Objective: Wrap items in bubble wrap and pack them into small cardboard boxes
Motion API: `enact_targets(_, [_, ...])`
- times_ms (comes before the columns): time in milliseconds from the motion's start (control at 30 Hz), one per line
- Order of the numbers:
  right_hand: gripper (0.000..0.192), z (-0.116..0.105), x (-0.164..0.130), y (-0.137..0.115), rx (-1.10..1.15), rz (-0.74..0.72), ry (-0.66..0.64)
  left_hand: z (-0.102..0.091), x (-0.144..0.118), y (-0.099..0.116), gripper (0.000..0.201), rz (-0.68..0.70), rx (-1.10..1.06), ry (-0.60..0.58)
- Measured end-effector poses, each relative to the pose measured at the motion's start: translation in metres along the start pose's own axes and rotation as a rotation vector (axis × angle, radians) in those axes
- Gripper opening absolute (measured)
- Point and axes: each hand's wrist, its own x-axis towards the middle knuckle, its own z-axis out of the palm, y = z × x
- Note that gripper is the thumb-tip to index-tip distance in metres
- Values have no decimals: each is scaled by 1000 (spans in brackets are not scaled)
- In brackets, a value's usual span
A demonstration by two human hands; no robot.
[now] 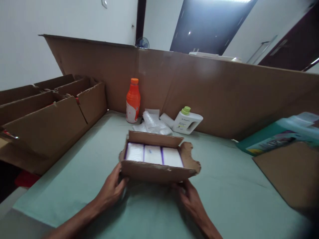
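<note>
Between my hands is a small open cardboard box [159, 171], its front edge tipped a little toward me. Inside it sit three white packs [152, 154] side by side, with purple edges showing between them. My left hand [113, 186] grips the box at its lower left corner, the thumb in front and the other fingers partly hidden. On the other side my right hand [188, 197] holds the underside near the right corner, with its fingertips out of sight beneath the cardboard.
Behind the box stand an orange bottle [133, 101], crumpled bubble wrap [153, 123] and a white jug with a green cap [187, 122]. A divided carton [50, 122] lines the left side. At right lie a teal liquid container [276, 136] and a cardboard piece [289, 172]. A tall cardboard wall [211, 89] closes the back.
</note>
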Motion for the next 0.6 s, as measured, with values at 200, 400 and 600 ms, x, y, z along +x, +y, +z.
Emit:
enact_targets(200, [41,-53,25,32,-4,81,248,90,82,25,78,149,-185,-166])
enact_targets(400, [40,-50,37,59,62,49,369,105,88,17,73,173,-183,-137])
enact_targets(600, [28,-104,63,73,2,66,350,94,90,4,55,183,-74,-129])
